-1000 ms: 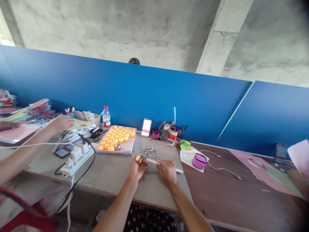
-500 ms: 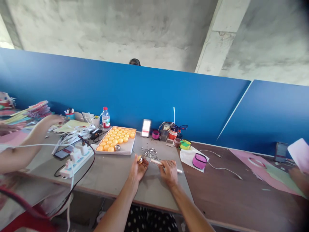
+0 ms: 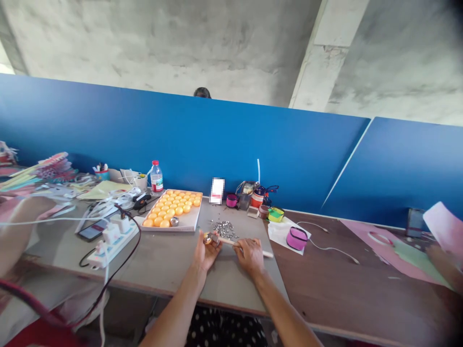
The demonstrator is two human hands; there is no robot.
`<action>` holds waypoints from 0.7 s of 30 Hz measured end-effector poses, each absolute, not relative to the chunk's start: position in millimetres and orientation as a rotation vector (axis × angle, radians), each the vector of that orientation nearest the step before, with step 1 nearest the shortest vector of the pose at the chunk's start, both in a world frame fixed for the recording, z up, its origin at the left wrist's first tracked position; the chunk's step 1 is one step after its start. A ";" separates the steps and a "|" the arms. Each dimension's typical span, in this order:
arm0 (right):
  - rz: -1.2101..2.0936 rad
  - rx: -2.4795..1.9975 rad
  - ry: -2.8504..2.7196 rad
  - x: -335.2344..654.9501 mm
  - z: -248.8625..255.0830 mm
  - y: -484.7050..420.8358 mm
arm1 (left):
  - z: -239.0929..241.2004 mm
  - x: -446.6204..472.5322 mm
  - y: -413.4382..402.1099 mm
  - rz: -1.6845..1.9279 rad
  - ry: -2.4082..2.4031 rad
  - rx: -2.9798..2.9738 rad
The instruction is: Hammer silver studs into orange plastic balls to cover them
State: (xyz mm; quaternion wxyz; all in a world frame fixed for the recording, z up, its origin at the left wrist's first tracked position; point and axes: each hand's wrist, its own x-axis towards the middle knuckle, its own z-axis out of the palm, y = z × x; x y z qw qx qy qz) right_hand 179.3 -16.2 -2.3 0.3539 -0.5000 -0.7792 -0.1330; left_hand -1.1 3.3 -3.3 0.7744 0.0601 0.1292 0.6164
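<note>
My left hand is closed around an orange ball that is partly covered with shiny silver bits. In my right hand is a long white stick, gripped between thumb and fingers. Its left end reaches the ball at my left fingertips; whether it touches is too small to tell. Just beyond my hands lies a loose pile of small silver pieces. A shallow white box of orange balls stands to the left, with one silver-covered ball at its front.
A power strip with plugs and cables lies left, near a phone and a bottle. A pink-purple pouch-like item rests on white paper at right. Co-workers' arms show at both sides. A blue partition runs behind.
The stick's left end has moved in closer to the ball in my left hand. The co-worker's arm at left has drawn back toward the left edge. My view has shifted slightly.
</note>
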 end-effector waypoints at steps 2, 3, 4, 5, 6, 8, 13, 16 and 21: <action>-0.358 -1.306 -2.010 180.2 -2.8 -16.3 | -4.2 -1.5 3.8 1.328 0.287 0.133; -0.361 -1.306 -2.010 180.7 -2.7 -16.6 | -4.4 -1.5 3.9 1.328 0.288 0.134; -0.361 -1.302 -2.008 181.2 -2.3 -16.9 | -4.4 -1.5 3.8 1.330 0.285 0.135; -0.362 -1.290 -2.005 181.6 -1.7 -17.4 | -4.1 -1.3 3.6 1.333 0.279 0.135; -0.364 -1.269 -1.998 181.9 -1.0 -17.8 | -3.5 -1.0 3.3 1.334 0.274 0.136; -0.375 -1.224 -1.969 182.0 0.4 -18.4 | -2.0 -0.2 2.5 1.336 0.280 0.138; -0.418 -1.250 -1.985 179.6 -0.3 -17.0 | -1.9 -0.8 3.0 1.344 0.291 0.130; -0.412 -1.296 -2.044 178.5 -2.7 -15.4 | -5.4 -3.2 5.2 1.357 0.256 0.135; -0.379 -1.305 -2.031 179.8 -3.6 -15.4 | -7.5 -4.3 6.4 1.365 0.286 0.118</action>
